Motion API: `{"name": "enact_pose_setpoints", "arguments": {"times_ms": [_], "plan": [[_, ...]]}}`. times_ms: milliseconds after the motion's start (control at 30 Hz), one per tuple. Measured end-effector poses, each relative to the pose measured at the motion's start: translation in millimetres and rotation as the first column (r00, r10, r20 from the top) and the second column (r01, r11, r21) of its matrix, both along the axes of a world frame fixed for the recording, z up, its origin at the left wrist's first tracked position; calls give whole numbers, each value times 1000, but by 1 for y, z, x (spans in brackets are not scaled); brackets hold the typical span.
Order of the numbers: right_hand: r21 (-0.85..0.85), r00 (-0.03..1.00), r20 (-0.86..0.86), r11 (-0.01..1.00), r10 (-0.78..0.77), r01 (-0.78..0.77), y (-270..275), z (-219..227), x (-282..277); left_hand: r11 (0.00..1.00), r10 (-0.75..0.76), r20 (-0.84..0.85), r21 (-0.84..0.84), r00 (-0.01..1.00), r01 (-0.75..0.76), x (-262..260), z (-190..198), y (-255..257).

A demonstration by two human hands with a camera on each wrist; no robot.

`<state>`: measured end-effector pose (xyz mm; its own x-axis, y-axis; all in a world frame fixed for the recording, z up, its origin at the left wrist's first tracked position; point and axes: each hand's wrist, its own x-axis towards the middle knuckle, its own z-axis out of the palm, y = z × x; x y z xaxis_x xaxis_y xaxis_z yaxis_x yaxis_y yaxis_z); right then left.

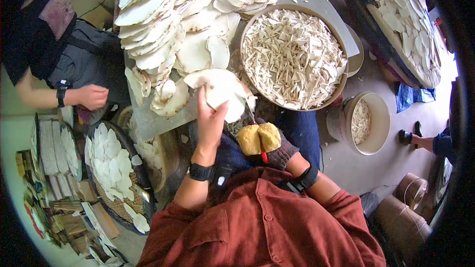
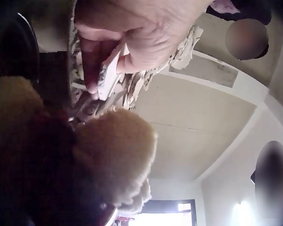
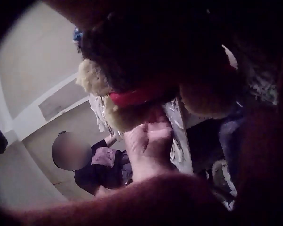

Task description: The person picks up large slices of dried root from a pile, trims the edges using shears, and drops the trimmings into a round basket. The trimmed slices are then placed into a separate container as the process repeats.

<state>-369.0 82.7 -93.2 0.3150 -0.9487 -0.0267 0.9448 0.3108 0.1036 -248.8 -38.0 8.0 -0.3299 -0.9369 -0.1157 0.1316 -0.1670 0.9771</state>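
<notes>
A pale, thin slice point(image 1: 222, 89) is pinched by the left hand point(image 1: 210, 121) at the table's point(image 1: 148, 123) near edge; the gloved right hand point(image 1: 262, 141) is closed around a red-handled tool — the slice likely light, brittle; best held by its rim.

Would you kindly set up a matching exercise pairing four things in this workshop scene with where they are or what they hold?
Things:
1. left hand
2. right hand
3. big basket
4. small bucket

Places or states:
A. on the floor, at the right
B. gloved, grips a red-handled tool
C. full of cut white strips, on the table
D. bare, holds a white slice

Pairs: 1-D, 2-B, 3-C, 4-A
</notes>
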Motion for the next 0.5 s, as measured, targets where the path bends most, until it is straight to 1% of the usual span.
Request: {"name": "enact_pose_setpoints", "arguments": {"times_ms": [33,133,200,267,333,400,433,500], "plan": [[-198,976,-202,979,-86,46,-5,26,-7,1000,23,-15,-12,1000,-24,-1,-4,3],[-145,894,-433,988,-117,59,-2,26,-4,993,-54,-76,98,996,61,0,7,1],[-210,743,-647,977,-170,41,1,30,-5,994,-39,-80,100,996,47,-1,10,2],[-197,682,-715,980,-154,14,2,34,-6,993,-38,-83,106,996,47,-3,15,1],[-109,746,-663,994,-61,-16,2,36,-9,991,-45,-86,119,995,55,-4,21,2],[-129,892,-441,990,-101,49,-1,39,-4,998,-41,-60,41,997,44,-3,17,-2],[-133,940,-318,988,-120,81,-3,41,-3,999,-38,-48,0,998,38,-3,17,-4],[-97,967,-243,994,-81,59,-4,33,-5,998,-58,-17,-11,998,58,-2,24,-4]]}}
